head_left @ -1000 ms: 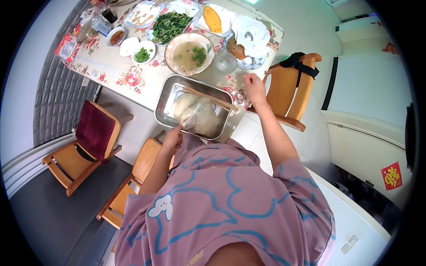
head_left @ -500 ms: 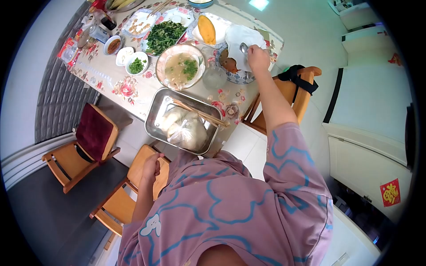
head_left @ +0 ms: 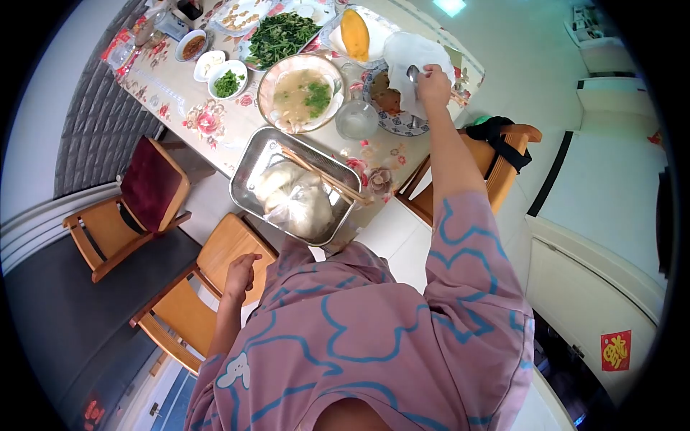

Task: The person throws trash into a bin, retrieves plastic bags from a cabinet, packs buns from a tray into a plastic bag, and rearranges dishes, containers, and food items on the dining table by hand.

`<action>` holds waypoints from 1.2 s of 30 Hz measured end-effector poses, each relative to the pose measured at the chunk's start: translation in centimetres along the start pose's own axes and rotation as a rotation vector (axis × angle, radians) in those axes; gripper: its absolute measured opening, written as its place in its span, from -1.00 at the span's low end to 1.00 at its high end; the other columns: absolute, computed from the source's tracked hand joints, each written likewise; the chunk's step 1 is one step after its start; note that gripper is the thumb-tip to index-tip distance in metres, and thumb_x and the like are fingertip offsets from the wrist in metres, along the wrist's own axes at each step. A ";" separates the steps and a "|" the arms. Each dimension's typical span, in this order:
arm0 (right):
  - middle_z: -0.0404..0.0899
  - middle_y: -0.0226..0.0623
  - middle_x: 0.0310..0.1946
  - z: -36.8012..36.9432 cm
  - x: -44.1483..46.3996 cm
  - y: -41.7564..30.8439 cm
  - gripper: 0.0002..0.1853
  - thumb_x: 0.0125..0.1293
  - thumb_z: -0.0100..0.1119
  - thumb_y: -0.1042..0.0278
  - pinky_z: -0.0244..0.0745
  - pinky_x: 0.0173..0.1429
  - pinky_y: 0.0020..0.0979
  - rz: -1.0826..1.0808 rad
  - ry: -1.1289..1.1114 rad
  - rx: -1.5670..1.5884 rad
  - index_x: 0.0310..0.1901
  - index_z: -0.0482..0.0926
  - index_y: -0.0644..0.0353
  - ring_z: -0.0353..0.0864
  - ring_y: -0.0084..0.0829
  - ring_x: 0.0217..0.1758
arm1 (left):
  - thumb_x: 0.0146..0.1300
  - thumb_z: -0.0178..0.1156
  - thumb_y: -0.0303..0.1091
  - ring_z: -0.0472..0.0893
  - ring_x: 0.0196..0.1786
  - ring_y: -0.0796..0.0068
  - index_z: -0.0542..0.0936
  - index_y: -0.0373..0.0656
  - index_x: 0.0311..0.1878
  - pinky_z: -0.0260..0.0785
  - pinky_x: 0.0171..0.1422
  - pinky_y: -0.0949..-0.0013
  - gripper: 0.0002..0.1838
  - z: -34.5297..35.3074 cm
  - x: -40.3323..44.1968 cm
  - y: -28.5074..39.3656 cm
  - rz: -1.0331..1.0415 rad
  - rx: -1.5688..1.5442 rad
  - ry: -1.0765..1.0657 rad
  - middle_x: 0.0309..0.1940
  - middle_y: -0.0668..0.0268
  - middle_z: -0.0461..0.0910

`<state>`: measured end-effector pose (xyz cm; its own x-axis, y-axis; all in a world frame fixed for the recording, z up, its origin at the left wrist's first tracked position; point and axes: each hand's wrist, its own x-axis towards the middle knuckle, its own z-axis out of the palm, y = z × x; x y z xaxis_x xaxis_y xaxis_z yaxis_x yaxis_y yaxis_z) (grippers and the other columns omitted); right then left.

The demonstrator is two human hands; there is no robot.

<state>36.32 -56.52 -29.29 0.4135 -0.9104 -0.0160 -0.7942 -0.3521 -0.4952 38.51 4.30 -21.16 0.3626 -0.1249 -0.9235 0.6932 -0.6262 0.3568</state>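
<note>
My right hand point(head_left: 435, 87) is closed on a metal spoon point(head_left: 412, 72) at the right end of the table. Behind and beside the spoon spreads a white sheet-like thing point(head_left: 415, 50), partly over a blue-rimmed plate point(head_left: 402, 128) with brown and reddish food. Whether my fingers also touch the white sheet, I cannot tell. My left hand point(head_left: 241, 276) hangs low beside my body, loosely curled and holding nothing, above a wooden chair point(head_left: 233, 251). Left of the plate stand a clear glass point(head_left: 356, 120) and a large bowl of soup with green herbs point(head_left: 302, 93).
A metal tray point(head_left: 248, 154) at the near table edge holds chopsticks point(head_left: 323, 172) and bagged pale buns point(head_left: 298, 205). Further back are a plate of greens point(head_left: 282, 39), an orange oblong food point(head_left: 355, 34) and small bowls point(head_left: 226, 80). Another chair point(head_left: 503, 154) stands at right.
The view has shifted slightly, so the tableware appears a little further right. My right hand stays by the plate with the spoon. My left hand has loosened a little from a fist.
</note>
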 end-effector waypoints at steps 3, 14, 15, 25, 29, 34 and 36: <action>0.59 -0.19 -0.14 -1.0 -1.5 -0.3 -0.71 0.14 0.24 0.16 0.45 0.10 -0.15 0.011 0.198 -0.127 -0.09 0.61 -0.01 0.51 -0.12 0.04 | 0.39 -0.01 -0.15 0.05 -0.78 0.68 0.58 -0.18 -0.12 -0.15 -0.70 0.50 -0.69 0.3 -0.1 0.2 0.026 0.012 0.010 -0.79 0.54 0.14; 0.63 -0.17 -0.25 0.0 -0.7 -1.8 -0.73 0.14 0.29 0.12 0.50 -0.03 -0.13 -0.112 0.030 -0.228 -0.21 0.58 0.06 0.59 -0.10 -0.09 | 0.43 -0.05 -0.20 0.12 -0.78 0.69 0.56 -0.19 -0.03 0.00 -0.71 0.51 -0.69 0.4 0.3 1.1 0.028 0.076 -0.002 -0.79 0.52 0.21; 0.63 -0.17 -0.27 0.3 -0.8 -1.7 -0.74 0.15 0.28 0.13 0.50 -0.04 -0.12 -0.180 0.047 -0.253 -0.23 0.57 0.10 0.60 -0.11 -0.11 | 0.43 -0.05 -0.20 0.12 -0.78 0.69 0.56 -0.19 -0.03 0.00 -0.71 0.51 -0.69 0.6 0.5 0.9 0.023 0.076 0.002 -0.79 0.52 0.21; 0.54 -0.29 -0.31 -4.1 -1.8 -2.7 -0.82 0.45 -0.06 0.28 0.44 -0.16 -0.39 -0.161 0.290 1.091 -0.15 0.40 0.23 0.52 -0.51 -0.32 | 0.45 -0.05 -0.31 0.23 -0.67 0.75 0.54 -0.11 0.04 0.09 -0.64 0.60 -0.76 1.8 1.8 2.5 0.211 0.052 0.043 -0.49 0.46 0.47; 0.53 -0.23 -0.27 -7.1 -4.2 -2.9 -0.68 0.40 0.04 0.12 0.44 -0.08 -0.39 -0.091 0.202 0.830 -0.06 0.41 0.24 0.54 -0.46 -0.21 | 0.45 -0.04 -0.28 0.21 -0.65 0.78 0.56 -0.09 0.01 0.04 -0.64 0.62 -0.77 2.3 2.0 3.5 0.218 0.108 -0.028 -0.52 0.49 0.45; 0.54 -0.15 -0.11 -7.6 -9.8 -7.7 -0.29 0.09 0.29 -0.26 0.48 0.02 -0.28 -0.304 -0.147 -0.070 0.01 0.40 0.23 0.59 -0.19 -0.01 | 0.45 -0.04 -0.28 0.20 -0.64 0.79 0.56 -0.08 0.01 0.03 -0.63 0.63 -0.77 2.6 2.2 4.5 0.236 0.160 -0.066 -0.55 0.52 0.43; 0.53 -0.14 -0.07 -6.9 -10.3 -9.1 -0.34 0.10 0.28 -0.21 0.49 0.02 -0.25 -0.281 -0.230 -0.171 0.00 0.41 0.21 0.59 -0.14 -0.01 | 0.45 -0.04 -0.28 0.20 -0.64 0.79 0.57 -0.08 0.01 0.02 -0.62 0.64 -0.77 2.5 2.2 4.6 0.248 0.174 -0.066 -0.56 0.53 0.43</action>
<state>36.23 -45.43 -18.66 0.6984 -0.7081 -0.1040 -0.6909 -0.6290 -0.3564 40.97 -0.78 -21.86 0.4619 -0.3367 -0.8205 0.4693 -0.6922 0.5482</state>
